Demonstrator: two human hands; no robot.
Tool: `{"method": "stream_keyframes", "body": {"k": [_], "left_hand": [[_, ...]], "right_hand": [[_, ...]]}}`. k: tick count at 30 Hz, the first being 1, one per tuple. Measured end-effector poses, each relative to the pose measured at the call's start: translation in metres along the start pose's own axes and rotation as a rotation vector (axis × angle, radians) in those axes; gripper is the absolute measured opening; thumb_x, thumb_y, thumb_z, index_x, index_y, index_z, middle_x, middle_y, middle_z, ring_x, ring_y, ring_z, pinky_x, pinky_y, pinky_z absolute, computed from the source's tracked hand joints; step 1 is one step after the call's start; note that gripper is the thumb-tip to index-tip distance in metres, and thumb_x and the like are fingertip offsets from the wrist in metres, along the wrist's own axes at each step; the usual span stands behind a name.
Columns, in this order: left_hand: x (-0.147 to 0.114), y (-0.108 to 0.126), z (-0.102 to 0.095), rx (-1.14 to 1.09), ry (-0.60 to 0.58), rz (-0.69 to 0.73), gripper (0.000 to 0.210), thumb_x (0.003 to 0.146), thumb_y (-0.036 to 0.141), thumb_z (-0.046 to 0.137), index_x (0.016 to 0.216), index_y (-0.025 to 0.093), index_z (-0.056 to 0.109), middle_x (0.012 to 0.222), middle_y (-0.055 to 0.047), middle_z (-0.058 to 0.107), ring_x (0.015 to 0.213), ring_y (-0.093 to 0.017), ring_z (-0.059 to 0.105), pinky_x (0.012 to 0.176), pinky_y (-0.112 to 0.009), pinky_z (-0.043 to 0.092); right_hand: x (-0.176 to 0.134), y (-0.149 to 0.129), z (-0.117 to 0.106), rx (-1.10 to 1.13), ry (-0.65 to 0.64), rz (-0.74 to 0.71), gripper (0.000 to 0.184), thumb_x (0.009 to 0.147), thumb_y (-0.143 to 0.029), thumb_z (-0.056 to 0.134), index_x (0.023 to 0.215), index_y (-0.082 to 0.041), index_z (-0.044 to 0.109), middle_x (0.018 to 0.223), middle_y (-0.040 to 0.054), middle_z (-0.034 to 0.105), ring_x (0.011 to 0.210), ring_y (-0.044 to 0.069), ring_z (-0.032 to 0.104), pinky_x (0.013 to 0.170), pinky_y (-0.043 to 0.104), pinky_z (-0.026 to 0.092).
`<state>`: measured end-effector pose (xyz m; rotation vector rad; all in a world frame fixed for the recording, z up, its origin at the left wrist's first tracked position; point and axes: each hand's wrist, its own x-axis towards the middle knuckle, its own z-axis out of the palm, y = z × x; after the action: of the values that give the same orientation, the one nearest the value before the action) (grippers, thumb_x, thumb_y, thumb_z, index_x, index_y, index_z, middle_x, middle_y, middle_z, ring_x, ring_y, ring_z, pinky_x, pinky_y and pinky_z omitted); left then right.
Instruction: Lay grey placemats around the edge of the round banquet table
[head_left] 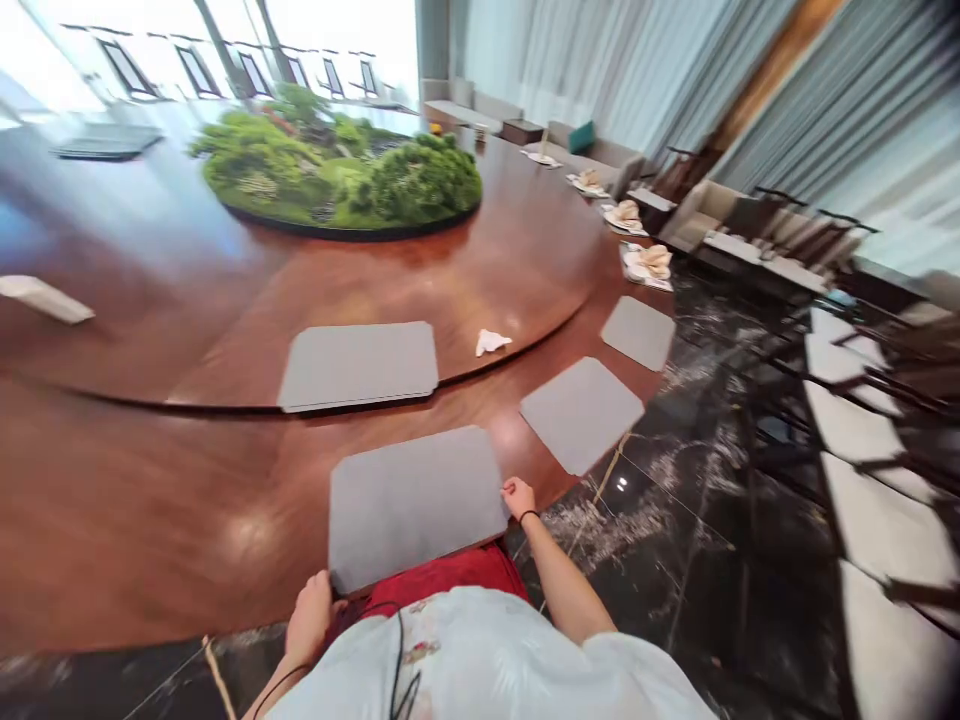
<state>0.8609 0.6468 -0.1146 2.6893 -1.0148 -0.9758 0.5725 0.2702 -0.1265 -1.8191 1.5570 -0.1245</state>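
A grey placemat (416, 505) lies on the wooden table's near edge, right in front of my body. My right hand (519, 497) is closed at its right edge, fingers curled and pinching the rim. At the mat's lower left corner is my left hand (313, 608), thumb side against the corner; its fingers are partly hidden. A stack of matching placemats (361, 366) rests farther in, overhanging the rim of the raised turntable. Two more laid placemats, one near (583, 414) and one farther along (639, 332), follow the table's edge to the right.
A crumpled white cloth (492, 343) sits on the turntable (225, 300), with a green miniature garden (337, 180) at its centre. Folded napkins on plates (646, 264) line the far right edge. White-seated chairs (862, 430) stand to the right on a dark marble floor (675, 500).
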Motion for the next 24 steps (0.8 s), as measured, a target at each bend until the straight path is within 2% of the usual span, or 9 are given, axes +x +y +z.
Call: {"method": "stream_keyframes", "body": {"k": [3, 7, 12, 17, 20, 24], "left_hand": [[0.003, 0.003, 0.000, -0.125, 0.059, -0.026, 0.033, 0.066, 0.017, 0.048, 0.093, 0.024, 0.030, 0.107, -0.010, 0.049, 0.108, -0.029, 0.052, 0.094, -0.037, 0.037], [0.007, 0.008, -0.001, -0.239, 0.083, -0.099, 0.040, 0.054, 0.009, 0.054, 0.084, 0.025, 0.032, 0.094, -0.005, 0.054, 0.097, -0.026, 0.056, 0.084, -0.036, 0.040], [0.009, 0.010, -0.002, -0.272, 0.089, -0.151, 0.041, 0.052, 0.005, 0.057, 0.080, 0.024, 0.034, 0.086, -0.003, 0.056, 0.090, -0.024, 0.055, 0.077, -0.035, 0.040], [0.014, 0.006, 0.003, -0.210, 0.076, -0.114, 0.044, 0.055, 0.020, 0.071, 0.083, 0.023, 0.036, 0.086, -0.003, 0.058, 0.089, -0.023, 0.057, 0.077, -0.032, 0.041], [0.013, 0.003, 0.003, -0.209, 0.090, -0.087, 0.044, 0.059, 0.028, 0.069, 0.090, 0.022, 0.039, 0.089, -0.006, 0.061, 0.090, -0.025, 0.059, 0.078, -0.033, 0.043], [0.004, -0.001, -0.001, -0.275, 0.109, -0.035, 0.056, 0.062, 0.037, 0.062, 0.108, 0.018, 0.038, 0.090, -0.007, 0.061, 0.092, -0.028, 0.062, 0.083, -0.036, 0.045]], "right_hand": [[0.016, 0.010, -0.004, -0.040, -0.051, -0.060, 0.005, 0.066, -0.022, 0.065, 0.071, -0.020, 0.063, 0.072, 0.0020, 0.070, 0.072, 0.017, 0.066, 0.068, 0.025, 0.045], [0.037, 0.022, -0.003, -0.087, -0.096, -0.098, 0.006, 0.066, -0.031, 0.065, 0.068, -0.025, 0.063, 0.073, 0.0020, 0.072, 0.072, 0.020, 0.067, 0.066, 0.029, 0.046], [0.043, 0.022, -0.005, -0.103, -0.099, -0.082, 0.007, 0.064, -0.033, 0.065, 0.066, -0.027, 0.063, 0.072, 0.0023, 0.073, 0.072, 0.022, 0.068, 0.064, 0.031, 0.046], [0.040, 0.015, -0.007, -0.119, -0.097, -0.048, 0.006, 0.063, -0.031, 0.065, 0.065, -0.026, 0.063, 0.071, 0.0019, 0.073, 0.072, 0.021, 0.068, 0.063, 0.029, 0.046], [0.036, 0.004, -0.010, -0.102, -0.089, 0.018, 0.004, 0.061, -0.025, 0.066, 0.063, -0.024, 0.064, 0.072, 0.0023, 0.072, 0.072, 0.020, 0.068, 0.064, 0.028, 0.046], [0.026, -0.008, -0.010, -0.047, -0.074, 0.100, 0.008, 0.059, -0.018, 0.066, 0.066, -0.021, 0.065, 0.074, 0.0031, 0.072, 0.074, 0.018, 0.068, 0.068, 0.027, 0.048]]}}
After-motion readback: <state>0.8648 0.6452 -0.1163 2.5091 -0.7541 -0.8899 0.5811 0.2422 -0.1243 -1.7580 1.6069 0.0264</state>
